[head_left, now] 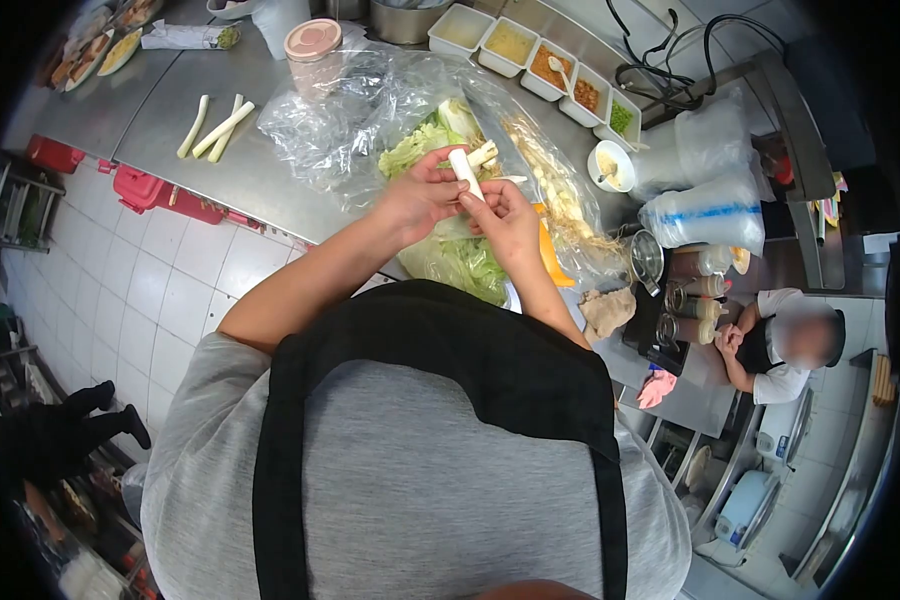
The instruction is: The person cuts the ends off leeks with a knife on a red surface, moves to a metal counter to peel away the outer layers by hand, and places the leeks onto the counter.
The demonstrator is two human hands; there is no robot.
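Note:
A short white leek stalk (465, 174) is pinched between both my hands over the counter. My left hand (422, 203) grips it from the left, fingers curled round it. On its lower end press the thumb and fingers of my right hand (511, 226). Behind the hands, a cut pale stalk piece (483, 153) shows beside leafy green lettuce (413, 150) on clear plastic. More leafy greens (456, 265) in plastic lie below my wrists. Rooted long white stalks (560, 190) lie to the right, near a yellow-orange object (553, 255).
Trimmed white stalks (220, 130) lie on the steel counter (170, 95) at left. A lidded pink tub (313, 55) and crumpled plastic bag (320, 125) stand behind. White containers of chopped food (510, 47) line the back. At right are sauce bottles (695, 300) and another person (780, 340).

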